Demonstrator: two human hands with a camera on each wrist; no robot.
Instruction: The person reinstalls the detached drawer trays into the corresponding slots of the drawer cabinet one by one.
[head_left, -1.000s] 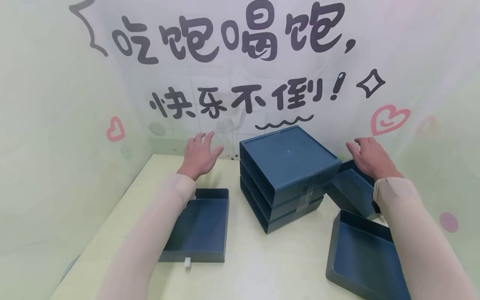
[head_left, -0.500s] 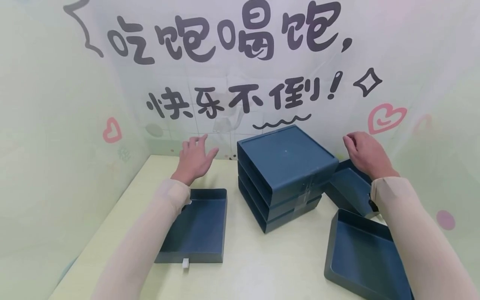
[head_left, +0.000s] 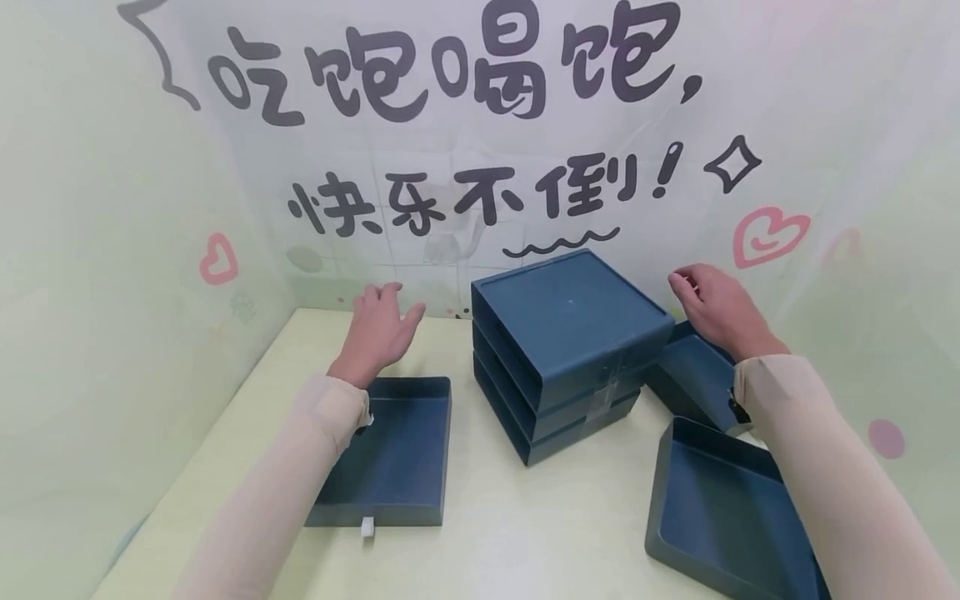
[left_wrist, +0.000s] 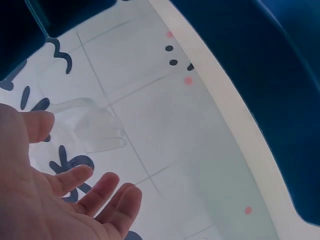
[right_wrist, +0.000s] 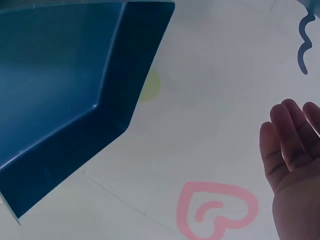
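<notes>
Toward the desk's (head_left: 502, 533) far edge, a cabinet (head_left: 573, 312) stands between 2 hands.
The left hand (head_left: 375, 329), fingers apart, hovers beyond the left drawer (head_left: 405, 450); the right hand (head_left: 723, 308), fingers together and loosely bent, hovers by the back drawer (head_left: 693, 375). The front drawer (head_left: 727, 508) lies nearer the viewer.

Cabinet (head_left: 573, 317) and trays (head_left: 401, 450) on table (head_left: 517, 525)

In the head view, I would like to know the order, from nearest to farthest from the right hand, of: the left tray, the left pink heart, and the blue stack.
From the right hand:
1. Blue stack: just to its left.
2. Left tray: beyond the stack, farther left.
3. Left pink heart: farthest, past the tray.
</notes>
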